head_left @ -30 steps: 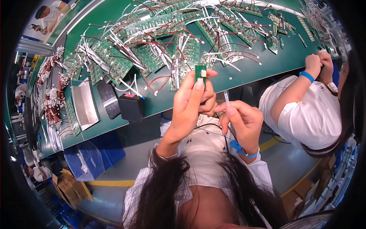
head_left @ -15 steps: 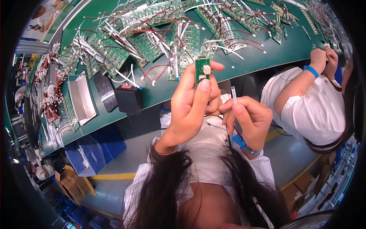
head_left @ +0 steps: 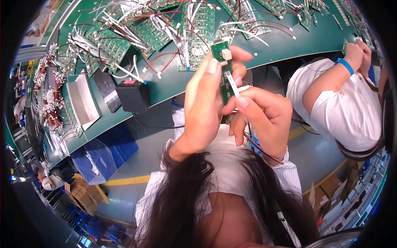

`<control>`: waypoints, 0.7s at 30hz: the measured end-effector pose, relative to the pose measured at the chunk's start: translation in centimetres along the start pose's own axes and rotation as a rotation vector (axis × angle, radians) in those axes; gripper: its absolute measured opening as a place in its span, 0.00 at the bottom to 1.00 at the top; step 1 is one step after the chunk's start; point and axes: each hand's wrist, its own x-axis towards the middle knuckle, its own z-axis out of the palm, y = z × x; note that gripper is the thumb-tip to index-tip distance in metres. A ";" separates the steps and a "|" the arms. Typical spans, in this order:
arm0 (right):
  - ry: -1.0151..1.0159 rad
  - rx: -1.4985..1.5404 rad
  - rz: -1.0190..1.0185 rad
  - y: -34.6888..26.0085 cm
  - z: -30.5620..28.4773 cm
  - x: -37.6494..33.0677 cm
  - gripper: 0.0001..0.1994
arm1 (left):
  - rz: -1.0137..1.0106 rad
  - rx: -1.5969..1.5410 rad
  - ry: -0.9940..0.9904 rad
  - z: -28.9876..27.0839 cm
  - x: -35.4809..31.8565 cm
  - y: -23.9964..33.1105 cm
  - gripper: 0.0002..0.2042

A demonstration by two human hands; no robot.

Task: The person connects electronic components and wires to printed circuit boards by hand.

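My left hand (head_left: 204,105) grips a narrow green circuit board (head_left: 223,70) upright, thumb and fingers pinching its sides near a small white block at its top end. My right hand (head_left: 260,118) pinches a thin white connector strip (head_left: 232,84) with red and black wires trailing from it, and holds the strip against the face of the board. Both hands are raised close in front of me, above my lap and just in front of the green bench edge (head_left: 173,89).
The green bench carries several green circuit boards with red and white wires (head_left: 165,29), a black box (head_left: 132,96), a grey tray (head_left: 80,103) and bundles of wired parts (head_left: 47,103) at left. A co-worker in white with a blue wristband (head_left: 343,66) works at right.
Both hands have come up and closer together. The white strip in my right hand has moved from beside the board onto its face.
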 end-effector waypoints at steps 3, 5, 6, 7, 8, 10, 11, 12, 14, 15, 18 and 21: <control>0.001 0.021 0.017 0.1 0.3 0.0 0.10 | -0.014 0.037 -0.018 -0.2 0.0 -0.3 0.21; 0.020 0.052 0.028 0.1 0.4 0.0 0.10 | -0.007 0.077 -0.044 -0.2 0.0 -0.3 0.21; 0.028 0.054 0.032 0.3 0.4 -0.1 0.10 | -0.005 0.078 -0.044 -0.2 0.0 -0.4 0.21; 0.036 0.056 0.035 0.4 0.4 -0.1 0.11 | -0.003 0.079 -0.043 -0.2 0.0 -0.4 0.21; 0.036 0.055 0.036 0.5 0.3 -0.1 0.11 | -0.003 0.078 -0.043 -0.2 -0.1 -0.4 0.21; 0.039 0.043 0.015 0.5 0.2 -0.2 0.11 | -0.033 0.036 -0.031 0.1 -0.1 -0.2 0.22; 0.040 0.042 0.016 0.5 0.2 -0.2 0.11 | -0.034 0.034 -0.031 0.2 -0.1 -0.2 0.22; 0.041 0.045 0.019 0.5 0.2 -0.2 0.11 | -0.034 0.035 -0.026 0.3 -0.1 -0.2 0.22; 0.043 0.049 0.021 0.5 0.2 -0.2 0.11 | -0.036 0.036 -0.021 0.3 -0.1 -0.2 0.23; 0.045 0.057 0.017 0.6 0.3 -0.1 0.11 | -0.034 0.042 -0.025 0.2 0.0 -0.2 0.23; 0.048 0.067 0.011 0.6 0.3 0.0 0.11 | -0.031 0.037 -0.025 0.1 0.0 -0.3 0.23; 0.052 0.065 0.003 0.6 0.4 0.0 0.11 | -0.035 0.016 -0.022 0.1 0.1 -0.3 0.23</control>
